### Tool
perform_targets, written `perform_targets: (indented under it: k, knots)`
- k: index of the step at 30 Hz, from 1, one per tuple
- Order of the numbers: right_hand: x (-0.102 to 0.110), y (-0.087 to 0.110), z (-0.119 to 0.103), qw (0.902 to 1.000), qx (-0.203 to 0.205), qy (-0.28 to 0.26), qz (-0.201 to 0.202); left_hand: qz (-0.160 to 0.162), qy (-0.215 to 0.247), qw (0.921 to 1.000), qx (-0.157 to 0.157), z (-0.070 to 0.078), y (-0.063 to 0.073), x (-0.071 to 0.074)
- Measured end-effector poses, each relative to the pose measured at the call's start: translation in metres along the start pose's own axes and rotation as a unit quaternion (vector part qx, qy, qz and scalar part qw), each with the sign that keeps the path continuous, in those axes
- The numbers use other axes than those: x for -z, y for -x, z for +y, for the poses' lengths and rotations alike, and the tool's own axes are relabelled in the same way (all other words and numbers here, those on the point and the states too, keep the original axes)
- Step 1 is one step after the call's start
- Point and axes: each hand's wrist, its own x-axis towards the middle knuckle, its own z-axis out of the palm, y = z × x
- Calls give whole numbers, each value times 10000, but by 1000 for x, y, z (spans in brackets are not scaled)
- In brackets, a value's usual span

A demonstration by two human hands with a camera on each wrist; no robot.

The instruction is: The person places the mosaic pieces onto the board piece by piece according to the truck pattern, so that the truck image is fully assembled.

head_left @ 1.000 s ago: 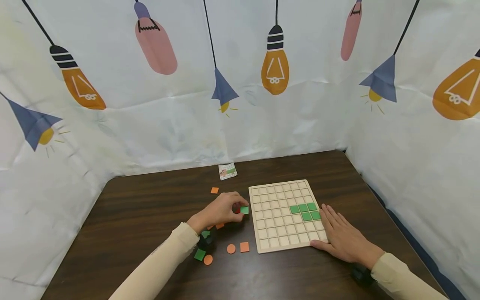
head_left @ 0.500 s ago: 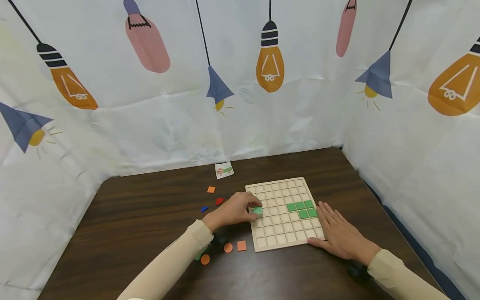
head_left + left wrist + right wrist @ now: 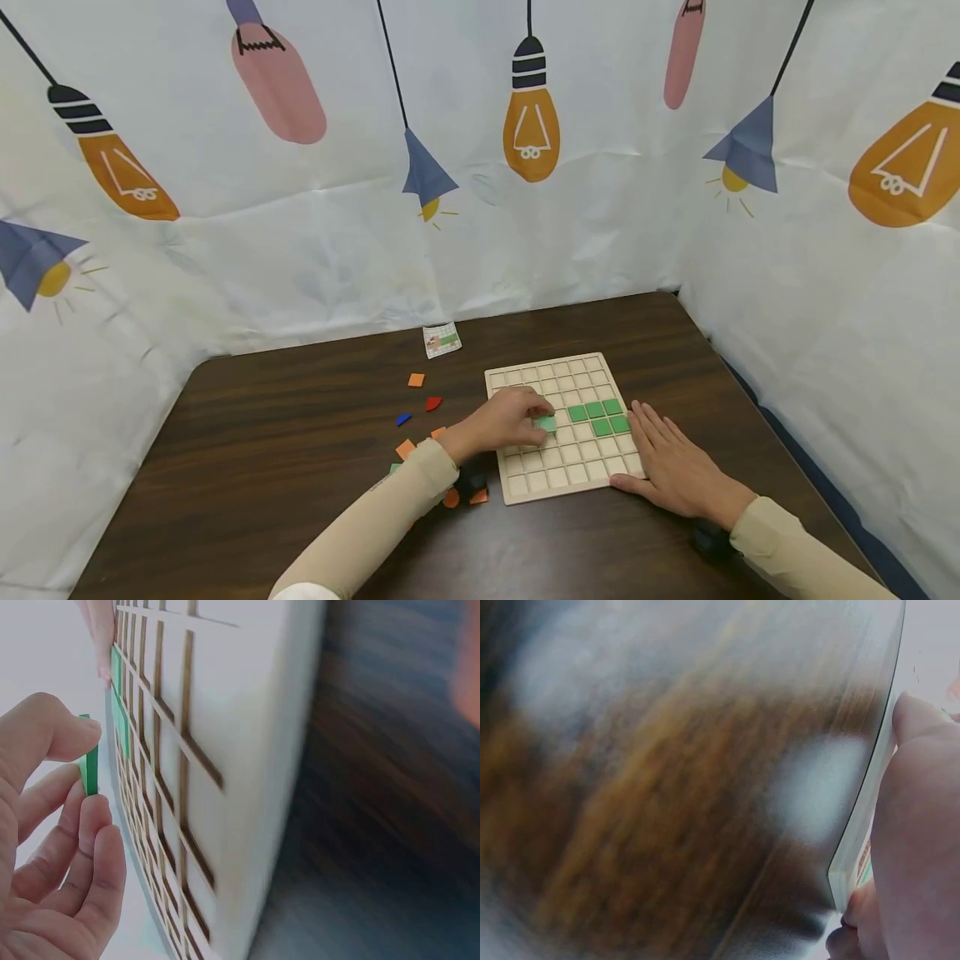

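My left hand (image 3: 512, 419) pinches a green square tile (image 3: 546, 423) between thumb and fingers, over the left half of a pale wooden grid board (image 3: 528, 482). In the left wrist view the thin tile (image 3: 91, 761) stands on edge between thumb and fingertips, apart from the grid. Several green tiles (image 3: 602, 427) lie in cells at the board's right side, in two rows. My right hand (image 3: 678, 467) lies flat with straight fingers along the board's right edge, thumb at its near right corner. In the right wrist view that hand (image 3: 922, 817) sits against the board's side.
A small printed card (image 3: 442, 340) lies at the back of the dark wooden table (image 3: 285, 467). Loose pieces are left of the board: an orange square (image 3: 416, 380), a red piece (image 3: 433, 403), a blue piece (image 3: 403, 419) and more orange ones, partly hidden by the left arm.
My left hand has carried the green tile rightward from beside the board to above its cells. The right hand stays at the board's edge. The head view has shifted slightly.
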Motion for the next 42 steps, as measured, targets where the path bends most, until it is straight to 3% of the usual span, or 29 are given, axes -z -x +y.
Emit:
perform_targets:
  k: [8,19,42]
  knots:
    - [0,0,0,10000,-49,22,-33,-167,6,9998,-82,16,-18,-11]
    - [-1,-1,1,9999,-23,117,-29,-211,-295,9988,-335,21,-37,-23]
    - [0,-1,-1,9999,-28,126,18,-461,-151,9988,-81,24,-45,-29]
